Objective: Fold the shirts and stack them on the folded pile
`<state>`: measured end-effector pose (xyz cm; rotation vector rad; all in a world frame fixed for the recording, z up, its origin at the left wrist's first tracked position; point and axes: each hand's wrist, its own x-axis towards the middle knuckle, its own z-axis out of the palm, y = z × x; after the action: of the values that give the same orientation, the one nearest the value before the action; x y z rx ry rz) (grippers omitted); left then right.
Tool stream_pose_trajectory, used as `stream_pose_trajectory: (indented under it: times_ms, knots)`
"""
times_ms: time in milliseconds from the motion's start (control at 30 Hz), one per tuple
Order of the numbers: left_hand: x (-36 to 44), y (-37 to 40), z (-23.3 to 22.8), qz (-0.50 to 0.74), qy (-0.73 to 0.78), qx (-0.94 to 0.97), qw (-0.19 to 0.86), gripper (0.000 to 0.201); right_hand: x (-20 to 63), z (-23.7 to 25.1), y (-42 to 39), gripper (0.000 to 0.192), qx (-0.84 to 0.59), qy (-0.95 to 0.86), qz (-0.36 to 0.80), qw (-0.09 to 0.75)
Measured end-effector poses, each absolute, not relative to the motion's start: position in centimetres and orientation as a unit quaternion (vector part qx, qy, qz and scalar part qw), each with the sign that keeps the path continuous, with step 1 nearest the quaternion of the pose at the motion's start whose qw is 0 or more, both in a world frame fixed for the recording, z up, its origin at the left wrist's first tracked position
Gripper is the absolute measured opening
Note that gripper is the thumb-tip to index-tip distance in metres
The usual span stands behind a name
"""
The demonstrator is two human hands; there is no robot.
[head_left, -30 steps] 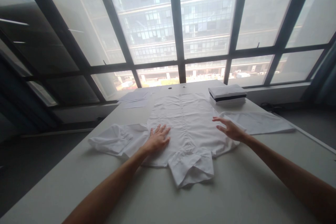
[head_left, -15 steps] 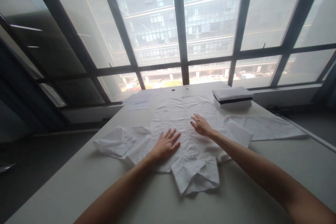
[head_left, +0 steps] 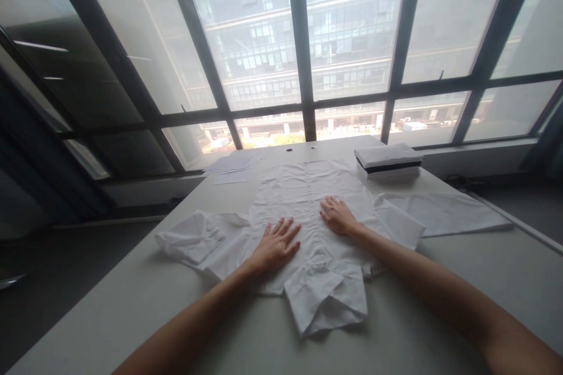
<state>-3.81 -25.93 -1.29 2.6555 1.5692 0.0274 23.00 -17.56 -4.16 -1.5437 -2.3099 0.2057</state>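
Note:
A white shirt (head_left: pixel 303 190) lies spread face-down or buttoned on the pale table (head_left: pixel 422 316), collar (head_left: pixel 328 296) toward me and sleeves out to both sides. My left hand (head_left: pixel 277 243) rests flat on the shirt's body left of the centre line, fingers spread. My right hand (head_left: pixel 338 215) lies flat on the cloth just right of the centre line, fingers apart. Neither hand grips anything. The left sleeve (head_left: pixel 193 237) is bunched; the right sleeve (head_left: pixel 444 214) stretches out flat.
A stack of folded white garments with a dark layer (head_left: pixel 388 162) stands at the table's far right. Loose sheets of paper (head_left: pixel 232 168) lie at the far left. Large windows with dark frames (head_left: pixel 303 70) rise behind the table.
My right hand has moved from the shirt's right edge to its middle and settled flat. My left hand has stayed pressed on the cloth.

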Motion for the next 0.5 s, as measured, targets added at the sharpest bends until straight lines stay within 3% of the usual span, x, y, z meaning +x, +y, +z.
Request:
stream_pose_trajectory:
  times_ms: [167,233,300,400,500]
  knots:
    - [-4.5,-27.9,-1.5,0.016,0.507,0.859,0.072,0.061,23.0,-4.8,-19.8,0.050,-0.551,-0.799,0.092,0.224]
    - [-4.2,-27.2,-0.6,0.063,0.513,0.848,0.114,0.061,22.7,-4.2,-19.4,0.046,-0.551,-0.769,0.133,0.296]
    - [-3.1,-25.2,0.8,0.189,0.512,0.821,0.169,0.057,21.8,-3.1,-18.2,0.041,-0.532,-0.711,0.213,0.408]
    - [0.2,-20.7,2.9,0.420,0.454,0.701,0.355,0.040,19.1,-1.4,-15.5,0.036,-0.444,-0.552,0.406,0.577]
    - [4.2,-16.1,3.0,0.562,0.340,0.487,0.576,0.028,16.1,-1.0,-13.2,0.024,-0.324,-0.355,0.569,0.667]
